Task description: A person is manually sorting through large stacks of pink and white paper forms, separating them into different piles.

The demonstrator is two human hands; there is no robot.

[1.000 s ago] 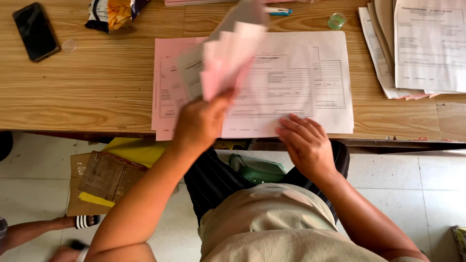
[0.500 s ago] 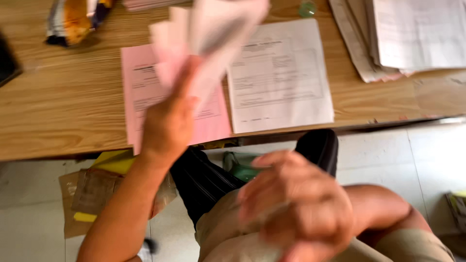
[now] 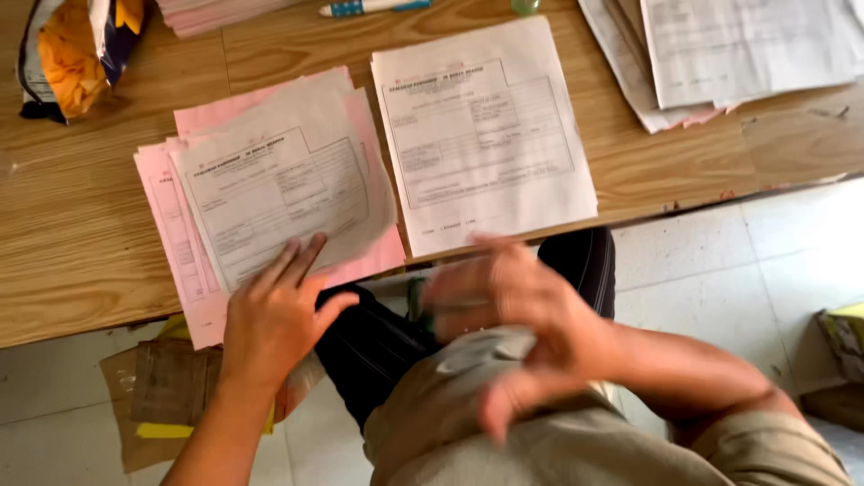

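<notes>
Left hand (image 3: 274,315) lay flat, fingers spread, on loose pink-and-white forms (image 3: 270,189) over the worktop (image 3: 81,261) edge. Thin, floppy, slippery sheets; pinch near edge. Right hand (image 3: 513,315) blurred, grip unclear.

My right hand (image 3: 513,328) is a blur over my lap, so I cannot tell whether it holds anything. My left hand (image 3: 274,310) covers the near edge of the grey form (image 3: 279,184). The snack bag (image 3: 72,49), pen (image 3: 373,7) and far paper stack (image 3: 747,45) run off the top edge.
</notes>
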